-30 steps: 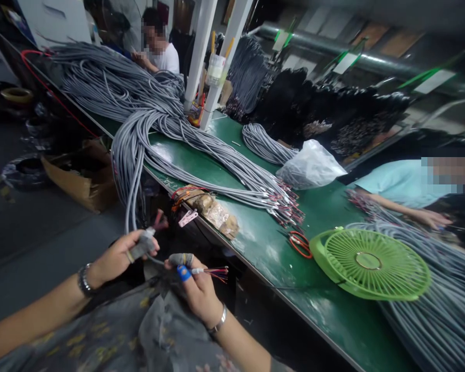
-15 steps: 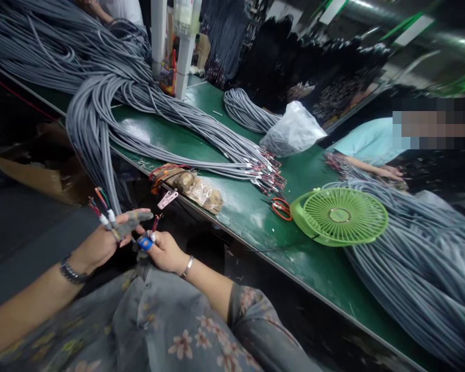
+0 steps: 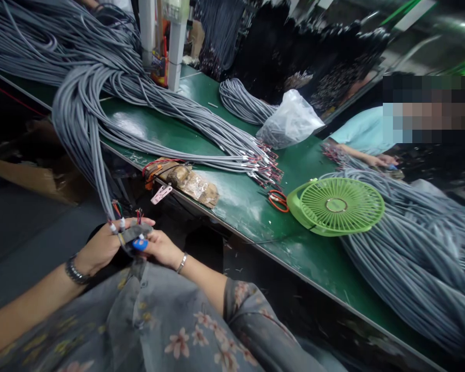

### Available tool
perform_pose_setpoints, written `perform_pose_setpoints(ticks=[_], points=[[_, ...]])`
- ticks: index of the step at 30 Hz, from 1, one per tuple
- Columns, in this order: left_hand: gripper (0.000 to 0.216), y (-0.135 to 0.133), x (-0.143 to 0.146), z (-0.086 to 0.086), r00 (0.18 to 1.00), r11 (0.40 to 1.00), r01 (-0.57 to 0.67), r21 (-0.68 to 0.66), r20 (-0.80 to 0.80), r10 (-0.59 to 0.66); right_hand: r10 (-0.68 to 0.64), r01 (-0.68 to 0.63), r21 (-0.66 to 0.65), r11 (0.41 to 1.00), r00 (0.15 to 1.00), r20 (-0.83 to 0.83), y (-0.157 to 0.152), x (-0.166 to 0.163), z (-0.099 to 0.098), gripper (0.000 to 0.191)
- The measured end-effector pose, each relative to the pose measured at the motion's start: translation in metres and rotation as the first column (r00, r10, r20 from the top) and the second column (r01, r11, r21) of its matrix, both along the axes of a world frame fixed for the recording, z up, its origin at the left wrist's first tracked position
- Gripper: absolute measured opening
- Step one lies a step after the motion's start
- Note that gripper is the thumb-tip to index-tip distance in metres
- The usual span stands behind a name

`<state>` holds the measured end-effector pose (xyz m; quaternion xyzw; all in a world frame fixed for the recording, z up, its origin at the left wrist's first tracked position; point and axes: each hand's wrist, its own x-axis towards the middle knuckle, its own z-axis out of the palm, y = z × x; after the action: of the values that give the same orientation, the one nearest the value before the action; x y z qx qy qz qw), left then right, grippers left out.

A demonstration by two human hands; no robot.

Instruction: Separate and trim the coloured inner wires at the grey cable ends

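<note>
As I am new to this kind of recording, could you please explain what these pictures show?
There is no robot here: a person works with their own two hands, seen from one camera worn on the head, looking forward and down. The left hand holds two cable ends with coloured wires sticking out. The right hand, its thumb wrapped in blue, meets it and appears to pinch another cable end. On the green table are long grey cables, a green fan and a translucent plastic bag.
</note>
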<state>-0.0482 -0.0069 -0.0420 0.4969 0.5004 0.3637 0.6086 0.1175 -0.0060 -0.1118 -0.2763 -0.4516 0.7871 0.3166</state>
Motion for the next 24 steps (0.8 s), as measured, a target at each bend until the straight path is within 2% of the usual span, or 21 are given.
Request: perform_pose_setpoints(ticks=[2, 4, 5, 7, 9, 11, 15, 19, 24], points=[[0.042, -0.002, -0.001, -0.001, 0.995, 0.995, -0.097, 0.004, 0.015, 0.097, -0.120, 0.119, -0.087, 0.989, 0.993, -0.001, -0.001, 0.008, 0.002, 0.066], [0.034, -0.004, -0.003, 0.000, 0.985, 0.984, -0.173, 0.045, -0.022, 0.174, -0.253, 0.262, -0.130, 0.956, 0.964, 0.082, 0.000, 0.021, 0.008, 0.064], [0.030, -0.006, -0.004, 0.001, 0.979, 0.979, -0.190, 0.069, -0.057, 0.194, -0.325, 0.342, -0.123, 0.932, 0.935, 0.141, 0.000, 0.027, 0.013, 0.062], [0.024, -0.008, -0.004, 0.005, 0.974, 0.982, -0.164, 0.097, -0.140, 0.176, -0.392, 0.416, -0.082, 0.906, 0.896, 0.208, 0.002, 0.037, 0.024, 0.060], [0.021, -0.009, -0.004, 0.007, 0.969, 0.989, -0.098, 0.108, -0.216, 0.120, -0.373, 0.388, -0.020, 0.921, 0.898, 0.232, 0.002, 0.040, 0.036, 0.059], [0.018, -0.008, -0.001, 0.009, 0.962, 0.993, -0.047, 0.112, -0.263, 0.075, -0.302, 0.303, 0.041, 0.952, 0.915, 0.267, 0.003, 0.036, 0.046, 0.056], [0.011, -0.005, 0.004, 0.008, 0.962, 0.993, 0.016, 0.113, -0.273, 0.016, -0.321, 0.288, 0.145, 0.947, 0.886, 0.334, 0.007, 0.018, 0.055, 0.055], [0.013, -0.003, 0.007, 0.008, 0.966, 0.992, 0.066, 0.108, -0.256, -0.037, -0.311, 0.305, 0.068, 0.950, 0.909, 0.278, 0.009, 0.011, 0.050, 0.055], [0.028, -0.001, 0.005, 0.010, 0.975, 0.989, 0.134, 0.068, -0.188, -0.119, -0.269, 0.280, -0.028, 0.960, 0.941, 0.204, 0.005, 0.018, 0.045, 0.051]])
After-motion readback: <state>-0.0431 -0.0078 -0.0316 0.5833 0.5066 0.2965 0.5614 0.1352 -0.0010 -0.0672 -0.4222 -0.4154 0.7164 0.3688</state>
